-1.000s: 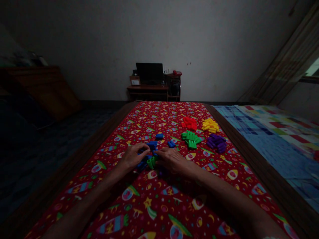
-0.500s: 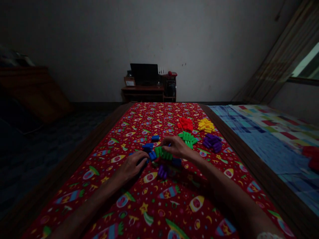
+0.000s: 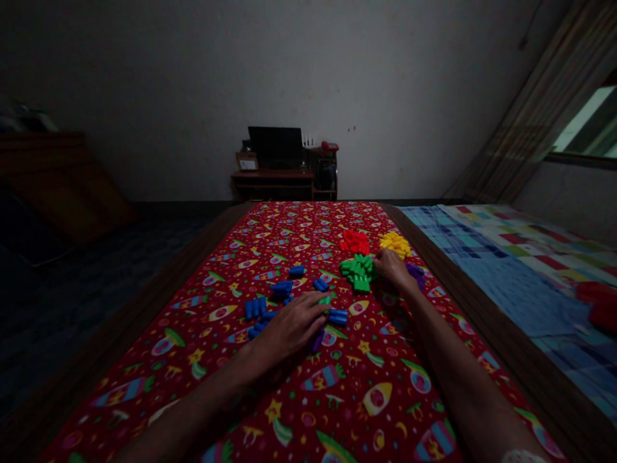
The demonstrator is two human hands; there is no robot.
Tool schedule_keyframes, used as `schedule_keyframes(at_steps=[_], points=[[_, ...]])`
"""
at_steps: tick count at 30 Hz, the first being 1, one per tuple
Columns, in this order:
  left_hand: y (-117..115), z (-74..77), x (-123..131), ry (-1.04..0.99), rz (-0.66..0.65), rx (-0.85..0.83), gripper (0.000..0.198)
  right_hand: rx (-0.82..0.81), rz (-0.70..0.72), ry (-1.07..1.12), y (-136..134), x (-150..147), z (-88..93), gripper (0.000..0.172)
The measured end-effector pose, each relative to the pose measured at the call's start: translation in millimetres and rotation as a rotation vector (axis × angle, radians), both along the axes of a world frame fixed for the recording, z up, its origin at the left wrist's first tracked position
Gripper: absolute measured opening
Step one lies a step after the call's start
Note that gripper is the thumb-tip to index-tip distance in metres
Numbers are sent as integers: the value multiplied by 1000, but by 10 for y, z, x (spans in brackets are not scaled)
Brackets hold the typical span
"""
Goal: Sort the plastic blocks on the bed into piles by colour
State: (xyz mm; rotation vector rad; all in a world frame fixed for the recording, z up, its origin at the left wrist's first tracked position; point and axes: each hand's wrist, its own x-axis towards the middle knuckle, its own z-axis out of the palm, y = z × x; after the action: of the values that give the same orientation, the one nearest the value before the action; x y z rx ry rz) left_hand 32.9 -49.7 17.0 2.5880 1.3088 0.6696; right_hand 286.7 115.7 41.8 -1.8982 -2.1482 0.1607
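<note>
My left hand (image 3: 299, 319) is low over the cloth, its fingers curled on a green plastic piece (image 3: 326, 300) that partly shows at the fingertips. Below those fingers lies a purple piece (image 3: 318, 341), and blue tube-shaped pieces (image 3: 281, 289) are scattered around the hand. A blue piece (image 3: 338, 317) lies just right of it. My right hand (image 3: 394, 267) has its fingers drawn together at the right side of the green pile (image 3: 357, 270); what they hold, if anything, is hidden. Partly behind that hand is the purple pile (image 3: 416, 275).
Red pieces (image 3: 355, 242) and yellow pieces (image 3: 395, 243) lie in heaps beyond the green pile. A red patterned cloth (image 3: 231, 399) covers the long table. Beyond its far end stands a desk with a monitor (image 3: 276, 146); a bed (image 3: 482, 270) is on the right.
My right hand has moved right to the green pile, which now has more green pieces at its near side. My left hand has moved right, from the blue pieces to a green one.
</note>
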Motion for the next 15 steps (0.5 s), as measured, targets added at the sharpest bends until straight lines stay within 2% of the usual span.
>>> schedule_keyframes(at_steps=[5,8,11,15], points=[[252,-189,-48,-23,51,-41,34,23,-36,-86,-46,-46,98,34],[323,-212,-25,-9,78,-50,36,52,-13,-76,-73,-56,187,34],[381,-121,28,-48,151,-68,26,96,-3,-54,-107,-73,271,33],[560,131,189,-229,253,-98,26,168,-7,-18,-162,-118,375,33]])
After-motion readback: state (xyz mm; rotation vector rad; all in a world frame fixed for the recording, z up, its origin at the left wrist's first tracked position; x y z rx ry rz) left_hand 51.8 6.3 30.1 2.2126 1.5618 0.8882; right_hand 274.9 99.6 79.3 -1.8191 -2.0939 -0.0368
